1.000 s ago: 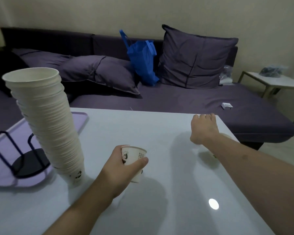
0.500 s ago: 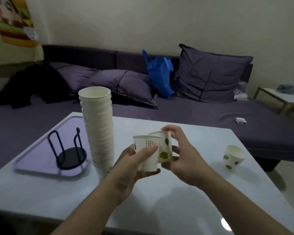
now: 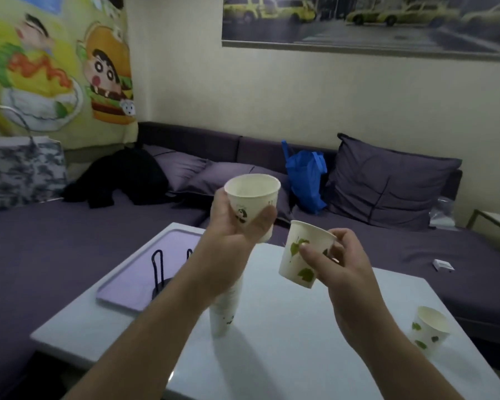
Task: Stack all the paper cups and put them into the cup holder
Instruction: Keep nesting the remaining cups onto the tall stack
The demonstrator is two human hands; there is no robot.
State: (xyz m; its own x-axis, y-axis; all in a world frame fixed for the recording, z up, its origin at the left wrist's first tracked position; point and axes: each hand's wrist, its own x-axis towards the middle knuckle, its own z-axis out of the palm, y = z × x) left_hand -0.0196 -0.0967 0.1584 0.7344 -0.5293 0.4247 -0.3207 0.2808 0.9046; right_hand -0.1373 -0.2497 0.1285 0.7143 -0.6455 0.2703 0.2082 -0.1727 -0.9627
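**Two cups up, one left on the table**

My left hand (image 3: 237, 223) grips a panda-print cup (image 3: 251, 202), raised above the tall cup stack (image 3: 224, 310) standing on the white table (image 3: 300, 342). My right hand (image 3: 338, 264) pinches a leaf-print cup (image 3: 302, 255), tilted, just beside it. Another leaf cup (image 3: 427, 329) stands near the table's right edge. The black wire cup holder (image 3: 159, 269) sits on the lilac tray (image 3: 133, 284) behind my left forearm.

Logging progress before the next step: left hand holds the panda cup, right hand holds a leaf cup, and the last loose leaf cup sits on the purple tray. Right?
Not quite. In the head view the loose leaf cup stands on the white table near its right edge, not on the purple tray. The left hand does hold the panda cup, the right hand a leaf cup.
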